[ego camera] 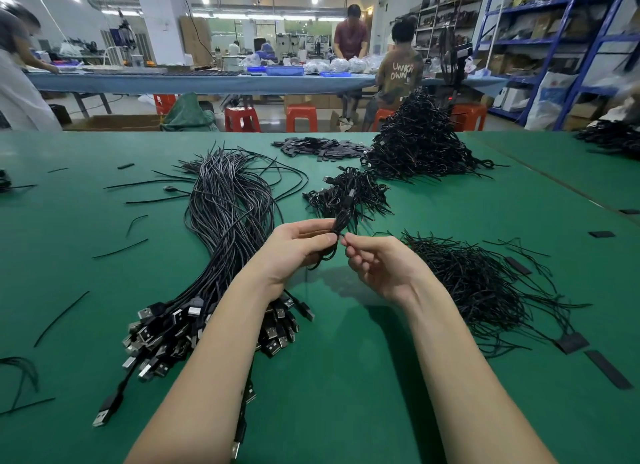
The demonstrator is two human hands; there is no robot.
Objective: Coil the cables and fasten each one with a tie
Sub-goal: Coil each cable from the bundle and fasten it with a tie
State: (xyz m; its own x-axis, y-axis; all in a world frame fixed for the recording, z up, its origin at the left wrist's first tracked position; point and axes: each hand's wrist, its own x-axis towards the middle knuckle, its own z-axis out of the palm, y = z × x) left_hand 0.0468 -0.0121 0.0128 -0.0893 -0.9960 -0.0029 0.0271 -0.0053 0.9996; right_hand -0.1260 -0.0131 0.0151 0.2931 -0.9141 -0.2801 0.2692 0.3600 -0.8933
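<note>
Above the green desk [104,290], the left hand [294,249] grips a small coiled cable [341,226], fingers curled round its middle. The right hand [377,262] pinches a thin tie [341,235] at the coil, thumb and forefinger closed on it. Below the left forearm lies a thick bundle of loose cables [225,214] with their plugs toward the person. A heap of ties [478,283] lies just right of the right hand. Finished coils [349,193] sit beyond the hands, a larger pile [419,141] behind them.
</note>
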